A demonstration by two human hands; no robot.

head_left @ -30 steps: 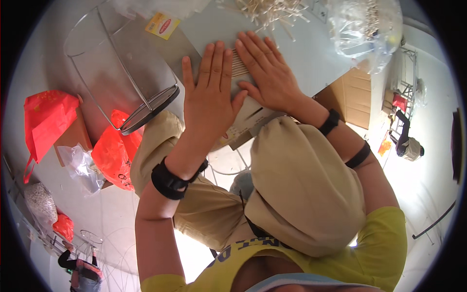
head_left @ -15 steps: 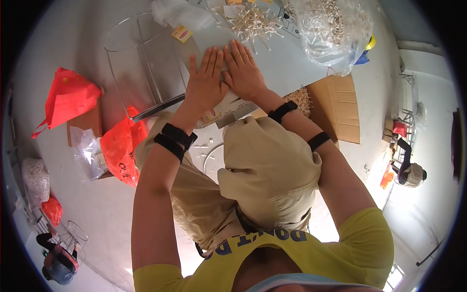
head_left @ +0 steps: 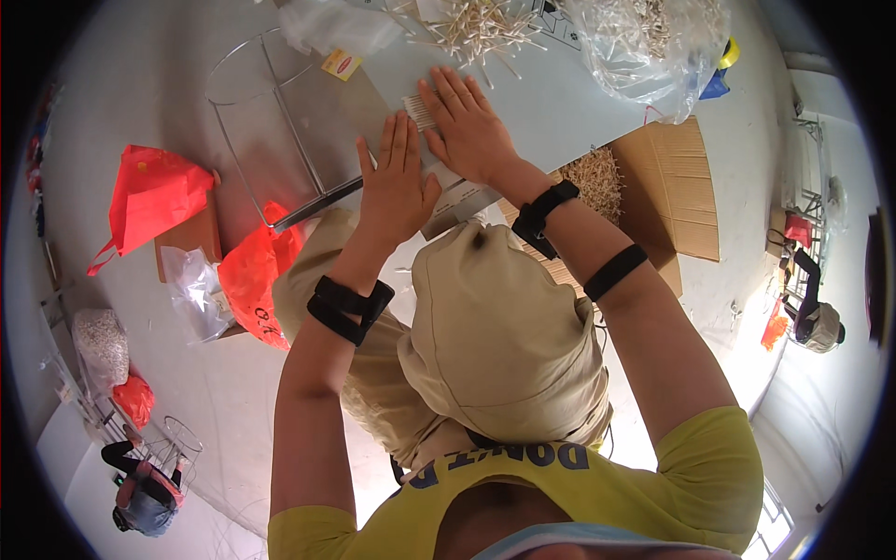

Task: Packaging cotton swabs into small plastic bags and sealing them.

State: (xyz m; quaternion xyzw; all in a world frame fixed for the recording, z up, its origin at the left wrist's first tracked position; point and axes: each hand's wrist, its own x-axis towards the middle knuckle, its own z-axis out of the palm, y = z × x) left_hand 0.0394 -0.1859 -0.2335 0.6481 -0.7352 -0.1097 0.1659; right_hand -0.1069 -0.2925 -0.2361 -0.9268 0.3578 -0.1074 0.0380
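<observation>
My right hand [head_left: 474,131] lies flat on the grey tabletop [head_left: 551,103], fingers stretched out. Against its fingers a small row of pale cotton swabs [head_left: 417,111] lies side by side, partly covered by that hand. Closer to me, my left hand [head_left: 397,182] is flat with straight fingers, its fingertips just short of the row. Neither hand grips anything. Beyond them is a loose pile of cotton swabs [head_left: 481,35]. A small yellow-and-red packet [head_left: 342,64] rests to the left of the pile.
A clear bag of swabs [head_left: 644,56] sits at the table's far right. Below the edge stands an open cardboard box [head_left: 667,187] holding more swabs. On the left are a wire frame [head_left: 294,140] and red bags [head_left: 159,196]. Two other people [head_left: 149,495] work farther off.
My left hand has drawn back toward me, away from my right hand, uncovering part of the swab row. The right hand stays flat near the same spot. The view has shifted slightly.
</observation>
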